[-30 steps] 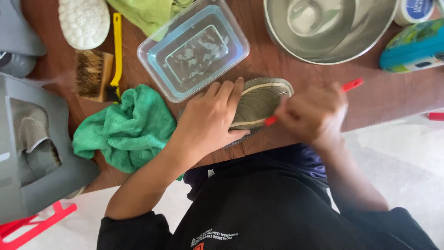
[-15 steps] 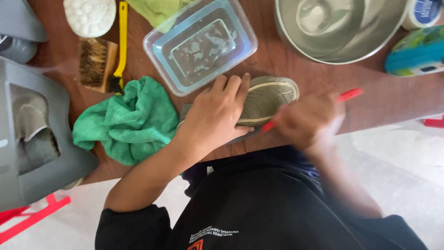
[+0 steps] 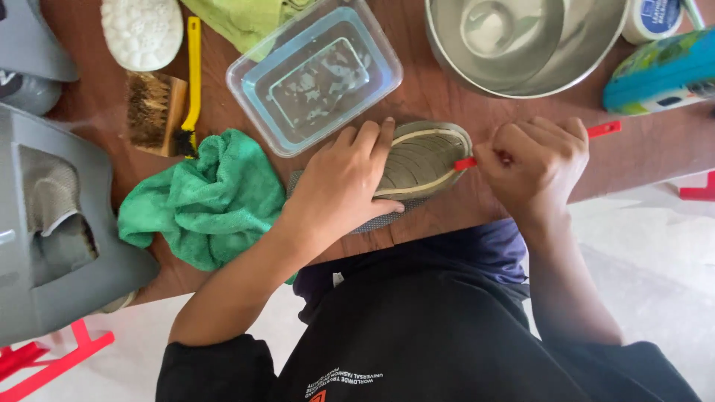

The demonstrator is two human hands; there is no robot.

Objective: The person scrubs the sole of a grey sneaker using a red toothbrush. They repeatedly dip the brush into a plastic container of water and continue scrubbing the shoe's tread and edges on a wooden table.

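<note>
A grey shoe (image 3: 421,160) lies sole up on the brown wooden table (image 3: 655,145), near its front edge. My left hand (image 3: 344,186) presses flat on the shoe's heel half and holds it down. My right hand (image 3: 535,162) is closed around a thin red-handled brush (image 3: 602,129). The brush's red end (image 3: 465,163) touches the toe edge of the sole. The brush's bristles are hidden by the hand and the shoe.
A clear plastic tub of water (image 3: 316,74) sits behind the shoe. A green cloth (image 3: 205,197) lies left, with a wooden brush (image 3: 153,112), a yellow brush (image 3: 191,74) and a white sponge (image 3: 141,30). A steel bowl (image 3: 521,41) and blue-green pack (image 3: 659,71) stand right. A grey shoe (image 3: 52,216) rests far left.
My right hand with the red brush has shifted along the toe edge of the sole, back and forth. My left hand has stayed on the shoe.
</note>
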